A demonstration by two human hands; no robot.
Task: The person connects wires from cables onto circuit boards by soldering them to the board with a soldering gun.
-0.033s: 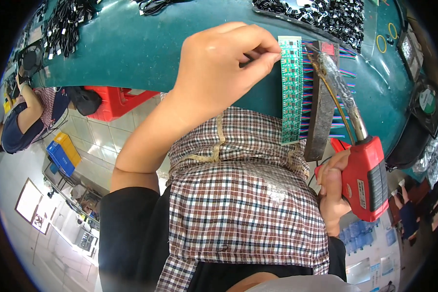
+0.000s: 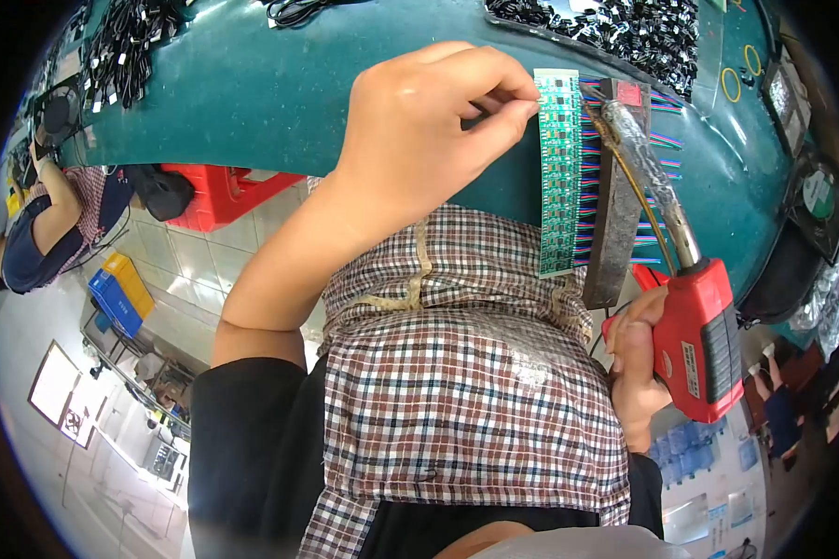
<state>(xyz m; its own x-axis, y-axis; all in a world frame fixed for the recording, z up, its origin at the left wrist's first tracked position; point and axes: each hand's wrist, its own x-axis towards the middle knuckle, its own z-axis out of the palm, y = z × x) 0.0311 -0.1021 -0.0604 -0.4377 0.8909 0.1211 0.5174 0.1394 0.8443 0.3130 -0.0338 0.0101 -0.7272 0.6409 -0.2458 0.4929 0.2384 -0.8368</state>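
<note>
A long green circuit board (image 2: 559, 177) lies on the teal table (image 2: 252, 84), with rows of coloured wires (image 2: 657, 140) fanning out on its right side. A dark metal bar (image 2: 615, 224) lies across those wires beside the board. My left hand (image 2: 429, 121) reaches over from the left and pinches the board's upper left edge between thumb and fingertips. My right hand (image 2: 634, 363) grips a red soldering gun (image 2: 708, 340) by its handle. Its long metal barrel runs up over the bar, and its tip sits near the board's top right corner.
A heap of small black parts (image 2: 625, 28) lies at the table's far right and bundles of black cables (image 2: 121, 47) at the far left. Yellow rings (image 2: 732, 84) and a small fan (image 2: 816, 196) sit to the right. Another person (image 2: 37, 224) sits at the left, near a red crate (image 2: 219, 191).
</note>
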